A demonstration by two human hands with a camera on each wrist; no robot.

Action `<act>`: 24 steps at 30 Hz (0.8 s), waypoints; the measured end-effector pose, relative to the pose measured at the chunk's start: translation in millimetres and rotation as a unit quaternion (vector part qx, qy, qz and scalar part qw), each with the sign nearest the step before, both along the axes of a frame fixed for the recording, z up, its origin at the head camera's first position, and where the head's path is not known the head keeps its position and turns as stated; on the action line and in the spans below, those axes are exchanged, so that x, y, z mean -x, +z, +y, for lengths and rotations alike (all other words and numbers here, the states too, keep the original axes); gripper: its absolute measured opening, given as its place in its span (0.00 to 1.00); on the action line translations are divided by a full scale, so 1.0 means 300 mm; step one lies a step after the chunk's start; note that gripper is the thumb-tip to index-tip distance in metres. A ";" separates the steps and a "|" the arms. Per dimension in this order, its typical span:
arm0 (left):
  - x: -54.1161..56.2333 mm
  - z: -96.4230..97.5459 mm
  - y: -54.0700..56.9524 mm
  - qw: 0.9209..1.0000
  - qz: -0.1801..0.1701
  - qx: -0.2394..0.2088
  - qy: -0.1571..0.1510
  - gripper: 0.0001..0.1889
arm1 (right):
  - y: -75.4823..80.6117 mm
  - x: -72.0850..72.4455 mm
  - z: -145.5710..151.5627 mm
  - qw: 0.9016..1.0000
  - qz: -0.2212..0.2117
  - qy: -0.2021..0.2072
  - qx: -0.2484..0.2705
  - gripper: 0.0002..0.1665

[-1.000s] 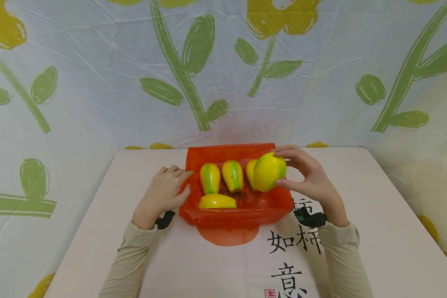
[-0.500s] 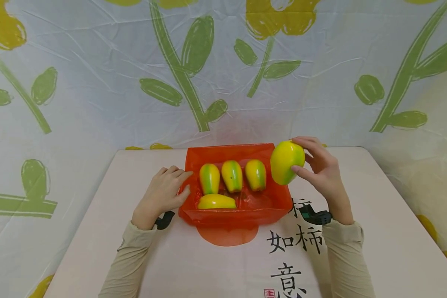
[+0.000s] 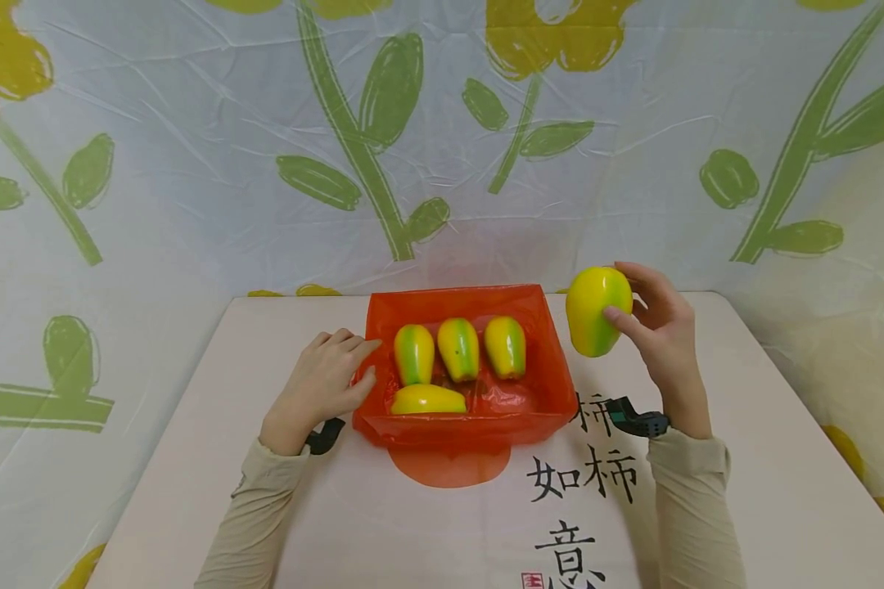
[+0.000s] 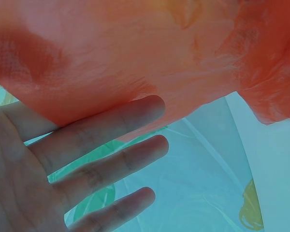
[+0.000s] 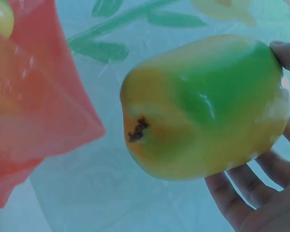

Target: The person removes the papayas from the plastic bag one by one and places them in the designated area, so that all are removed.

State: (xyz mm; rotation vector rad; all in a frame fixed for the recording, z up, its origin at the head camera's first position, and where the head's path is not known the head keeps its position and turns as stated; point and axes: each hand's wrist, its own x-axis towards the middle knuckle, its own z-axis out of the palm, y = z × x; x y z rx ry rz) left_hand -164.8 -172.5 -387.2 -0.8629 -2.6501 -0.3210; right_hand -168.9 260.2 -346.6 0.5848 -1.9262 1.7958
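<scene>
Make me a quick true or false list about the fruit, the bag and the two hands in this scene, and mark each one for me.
1. The right hand holds a glossy yellow-and-green mango-shaped fruit. True.
2. The left hand is at the left side of the open red plastic bag. True.
3. The bag contains only two fruits. False: four are inside.
4. The held fruit is directly over the bag's opening. False: it is past the bag's right edge.
5. The frontmost fruit in the bag lies crosswise. True.
6. The black brush-style characters are on the left half of the table. False: they are on the right half.
</scene>
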 end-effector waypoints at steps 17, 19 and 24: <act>-0.003 0.000 0.004 1.000 -0.004 0.003 0.002 0.20 | -0.168 0.097 0.083 0.989 -0.097 -0.106 -0.040 0.25; -0.003 0.000 0.004 1.000 -0.006 0.003 0.002 0.20 | -0.191 0.106 0.091 0.987 -0.108 -0.107 -0.042 0.25; -0.005 0.000 0.002 1.000 -0.009 0.004 0.004 0.20 | -0.241 0.130 0.103 0.985 -0.129 -0.107 -0.051 0.27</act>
